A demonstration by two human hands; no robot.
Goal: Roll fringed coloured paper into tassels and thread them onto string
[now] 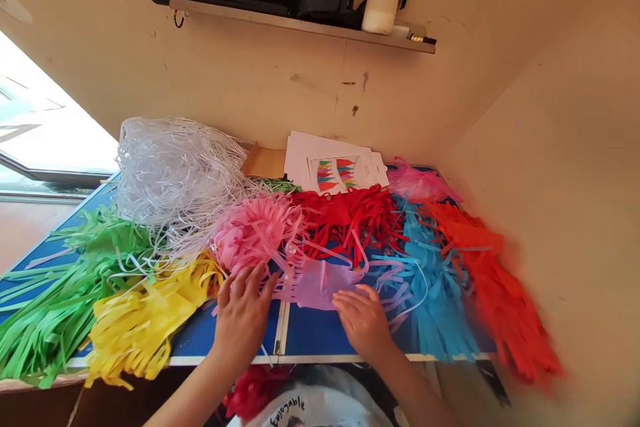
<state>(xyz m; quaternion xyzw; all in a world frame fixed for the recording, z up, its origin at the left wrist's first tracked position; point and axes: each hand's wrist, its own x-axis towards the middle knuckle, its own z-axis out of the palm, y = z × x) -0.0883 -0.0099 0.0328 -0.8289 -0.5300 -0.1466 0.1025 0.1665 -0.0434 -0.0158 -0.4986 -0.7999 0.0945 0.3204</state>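
Observation:
A lilac fringed tissue-paper sheet (323, 283) lies flat near the table's front edge, its cut strips spreading to both sides. My left hand (245, 307) rests at its left fringe, fingers apart and slightly bent, with nothing visibly gripped. On the sheet's right part lie the outstretched fingers of my right hand (363, 320), palm down. Just behind my left hand is a bunch of pink fringed paper (257, 227). Red fringed paper (350, 213) sits behind the lilac sheet. Light-blue fringed paper (435, 287) lies to the right of my right hand.
Yellow (155, 313) and green fringed paper (100, 260) cover the left side of the blue table (315, 337). A heap of white strips (180, 167), printed sheets (305, 153) and a pink bundle (420, 180) line the wall. Orange-red fringe (505, 300) hangs over the right edge. A shelf (300, 27) is above.

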